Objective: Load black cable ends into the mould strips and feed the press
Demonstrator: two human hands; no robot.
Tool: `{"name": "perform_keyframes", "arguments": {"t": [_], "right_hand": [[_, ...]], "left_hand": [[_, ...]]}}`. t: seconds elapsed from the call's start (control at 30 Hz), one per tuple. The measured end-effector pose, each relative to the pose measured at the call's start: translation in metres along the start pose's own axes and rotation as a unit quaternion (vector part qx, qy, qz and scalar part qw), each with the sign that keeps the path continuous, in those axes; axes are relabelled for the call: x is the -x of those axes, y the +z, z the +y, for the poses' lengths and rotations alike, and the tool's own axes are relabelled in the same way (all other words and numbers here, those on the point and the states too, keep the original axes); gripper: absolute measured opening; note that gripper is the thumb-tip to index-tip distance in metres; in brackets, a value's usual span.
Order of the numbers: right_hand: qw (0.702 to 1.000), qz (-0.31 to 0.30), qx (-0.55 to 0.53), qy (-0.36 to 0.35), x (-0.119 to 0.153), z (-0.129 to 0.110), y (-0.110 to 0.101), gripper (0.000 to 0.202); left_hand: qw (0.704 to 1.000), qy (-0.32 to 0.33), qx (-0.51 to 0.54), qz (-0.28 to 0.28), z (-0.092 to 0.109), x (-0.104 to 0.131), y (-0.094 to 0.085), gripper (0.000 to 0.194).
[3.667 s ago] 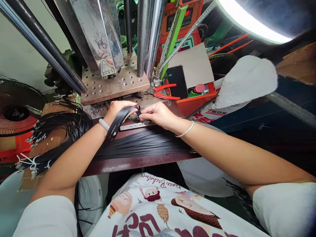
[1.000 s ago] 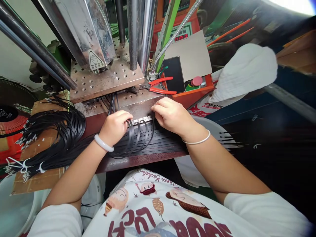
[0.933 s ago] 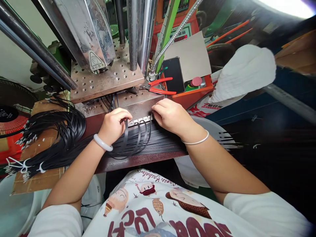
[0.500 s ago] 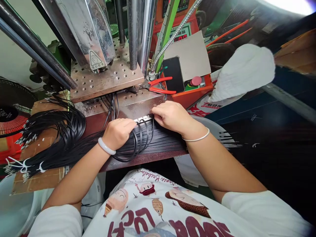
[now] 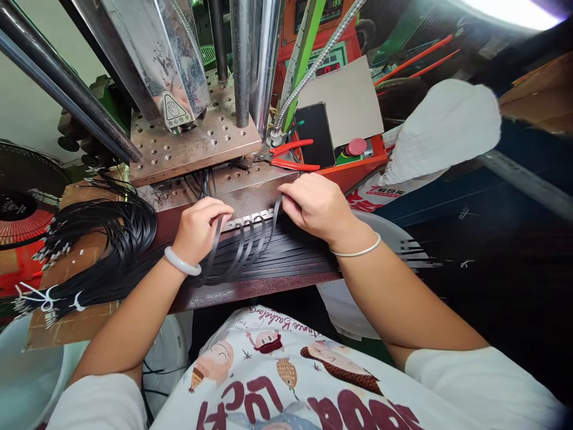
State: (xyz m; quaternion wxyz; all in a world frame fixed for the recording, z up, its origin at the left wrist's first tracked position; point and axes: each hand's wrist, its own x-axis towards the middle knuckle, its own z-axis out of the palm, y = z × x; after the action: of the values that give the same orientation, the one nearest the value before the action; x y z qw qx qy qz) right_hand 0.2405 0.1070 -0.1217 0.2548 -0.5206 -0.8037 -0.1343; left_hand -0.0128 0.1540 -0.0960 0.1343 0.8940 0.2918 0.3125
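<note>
A silvery slotted metal strip (image 5: 245, 222) lies at the front of the press, with several black flat cords (image 5: 244, 242) looping out of it towards me. My left hand (image 5: 197, 230) is at the strip's left end, thumb and forefinger closed on one of these cords. At the right end, my right hand (image 5: 316, 203) pinches another cord (image 5: 276, 209), lifted in a curve. More black cords (image 5: 290, 254) lie straight and side by side on the bench below the strip. The cord tips inside the strip are too small to make out.
The press's drilled metal plate (image 5: 192, 146) and columns stand just behind my hands. Red-handled pliers (image 5: 293, 162) and a black phone (image 5: 316, 132) lie right of it. Bundled cords (image 5: 102, 233) rest on cardboard at left. A red button (image 5: 357, 147) is at right.
My left hand has moved left and slightly up along the strip. My right hand has risen a little, pulling its cord up. The looped cords have shifted and the strip shows more.
</note>
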Motion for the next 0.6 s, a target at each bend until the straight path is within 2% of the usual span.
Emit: {"name": "perform_keyframes", "arguments": {"t": [0.1, 0.23, 0.37, 0.5, 0.6], "right_hand": [[1.0, -0.003, 0.03, 0.008, -0.001, -0.004, 0.0, 0.027], [0.994, -0.045, 0.074, 0.065, 0.0, -0.012, -0.001, 0.026], [0.986, -0.084, 0.091, 0.114, -0.002, -0.018, -0.002, 0.027], [0.994, -0.038, 0.057, 0.087, -0.004, -0.018, 0.001, 0.034], [0.995, 0.007, -0.054, 0.08, -0.003, -0.016, 0.006, 0.025]], "left_hand": [[0.999, -0.008, 0.038, -0.037, -0.002, 0.006, 0.004, 0.017], [1.0, -0.011, 0.019, -0.007, -0.006, 0.013, 0.01, 0.019], [1.0, 0.001, 0.002, -0.015, -0.006, 0.013, 0.01, 0.019], [0.992, 0.069, -0.092, -0.042, -0.004, 0.015, 0.01, 0.024], [0.988, 0.095, -0.108, -0.058, -0.004, 0.018, 0.014, 0.026]]}}
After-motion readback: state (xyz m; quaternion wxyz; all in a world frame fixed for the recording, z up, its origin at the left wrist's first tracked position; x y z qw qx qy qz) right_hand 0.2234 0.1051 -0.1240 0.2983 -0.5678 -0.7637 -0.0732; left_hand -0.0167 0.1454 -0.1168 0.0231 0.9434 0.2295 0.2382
